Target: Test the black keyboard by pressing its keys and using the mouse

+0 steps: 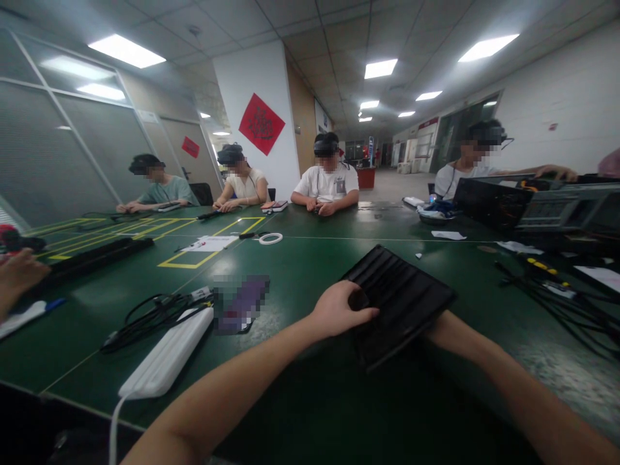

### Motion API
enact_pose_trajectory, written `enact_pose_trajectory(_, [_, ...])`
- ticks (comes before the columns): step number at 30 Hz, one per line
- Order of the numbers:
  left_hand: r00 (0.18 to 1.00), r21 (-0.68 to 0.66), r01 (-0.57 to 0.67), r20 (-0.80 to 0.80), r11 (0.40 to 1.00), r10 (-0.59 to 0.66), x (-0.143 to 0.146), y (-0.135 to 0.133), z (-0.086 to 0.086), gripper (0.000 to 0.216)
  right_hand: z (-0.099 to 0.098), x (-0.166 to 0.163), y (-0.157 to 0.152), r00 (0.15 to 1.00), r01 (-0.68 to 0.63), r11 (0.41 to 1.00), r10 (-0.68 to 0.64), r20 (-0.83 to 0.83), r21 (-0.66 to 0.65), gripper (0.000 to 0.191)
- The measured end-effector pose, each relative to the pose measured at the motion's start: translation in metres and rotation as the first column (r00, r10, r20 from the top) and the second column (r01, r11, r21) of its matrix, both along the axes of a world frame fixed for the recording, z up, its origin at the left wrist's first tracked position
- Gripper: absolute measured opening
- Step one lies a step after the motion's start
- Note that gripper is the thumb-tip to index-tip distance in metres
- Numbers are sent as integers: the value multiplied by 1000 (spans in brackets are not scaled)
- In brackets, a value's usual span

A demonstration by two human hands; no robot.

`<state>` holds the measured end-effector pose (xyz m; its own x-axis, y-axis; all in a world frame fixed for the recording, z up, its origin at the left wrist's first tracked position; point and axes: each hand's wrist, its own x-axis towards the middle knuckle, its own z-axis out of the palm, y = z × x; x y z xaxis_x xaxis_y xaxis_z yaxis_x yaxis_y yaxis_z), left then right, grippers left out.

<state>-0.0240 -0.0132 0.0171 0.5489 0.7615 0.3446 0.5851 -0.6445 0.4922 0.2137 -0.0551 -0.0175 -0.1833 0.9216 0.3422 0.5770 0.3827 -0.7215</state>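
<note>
A black rectangular panel with raised ribs (pixel 404 290) is held tilted above the green table in front of me. My left hand (pixel 341 310) grips its left side, the thumb lying over the face and the fingers curled at the edge. From the right, my right hand (pixel 438 326) reaches behind the panel's lower right side and supports it there; its fingers are hidden. To the left of my left hand lies a purple, blurred-out flat object (pixel 245 300).
A white power strip (pixel 169 352) and black cables (pixel 155 313) lie on the left. At right are an open computer case (pixel 494 203) and more cables (pixel 566 297). A tape ring (pixel 270 239) lies farther back. Several people sit around the green table (pixel 290 271).
</note>
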Motion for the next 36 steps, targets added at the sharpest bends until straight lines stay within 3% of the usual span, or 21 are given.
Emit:
enact_pose_trajectory(1, [998, 10, -59, 3, 998, 59, -7, 11, 5, 48, 2, 11, 4, 999, 2, 1000, -2, 51, -2, 38])
enact_pose_trajectory(2, [990, 19, -138, -3, 990, 138, -16, 24, 11, 48, 3, 24, 8, 976, 48, 999, -49, 211, 12, 40])
enact_pose_trajectory(4, [938, 46, -340, -60, 939, 342, -40, 57, 25, 51, 3, 50, 15, 866, 237, 967, -252, 432, 89, 45])
enact_pose_trajectory(6, [822, 75, -541, -165, 838, 545, -70, 92, 39, 57, -2, 71, 19, 726, 384, 917, -374, 577, 109, 46])
enact_pose_trajectory(9, [571, 102, -777, -303, 622, 763, -117, 135, 49, 63, -12, 84, 22, 590, 508, 860, -391, 707, 52, 52])
enact_pose_trajectory(12, [408, 80, -881, -367, 466, 836, -153, 157, 43, 64, -15, 80, 22, 523, 534, 839, -423, 739, 102, 65])
enact_pose_trajectory(14, [369, 65, -903, -391, 425, 843, -169, 162, 34, 61, -13, 76, 21, 501, 535, 834, -445, 742, 140, 68])
enact_pose_trajectory(17, [344, 60, -912, -423, 405, 838, -180, 165, 21, 54, -11, 75, 19, 499, 570, 819, -401, 768, 57, 60])
enact_pose_trajectory(22, [418, 78, -872, -399, 484, 816, -169, 163, 21, 49, -14, 80, 20, 591, 535, 844, -356, 724, -21, 49])
enact_pose_trajectory(27, [611, 43, -767, -258, 641, 748, -112, 140, 39, 56, -6, 57, 21, 842, 384, 922, -333, 425, -38, 49])
enact_pose_trajectory(30, [809, -53, -579, -160, 814, 565, -63, 104, 36, 55, 5, 30, 15, 958, 217, 967, -186, 220, -130, 50])
enact_pose_trajectory(32, [917, -186, -373, 71, 909, 392, -33, 72, 26, 49, 11, 13, 8, 989, 106, 979, -86, 117, -173, 50])
enact_pose_trajectory(34, [956, -198, -205, 168, 959, 239, -9, 39, 14, 50, 13, -1, 1, 1000, -2, 983, 6, 23, -184, 49])
enact_pose_trajectory(36, [968, -167, -149, 178, 975, 178, 7, 12, 3, 55, 11, -10, -3, 989, -101, 978, 79, -124, -184, 46])
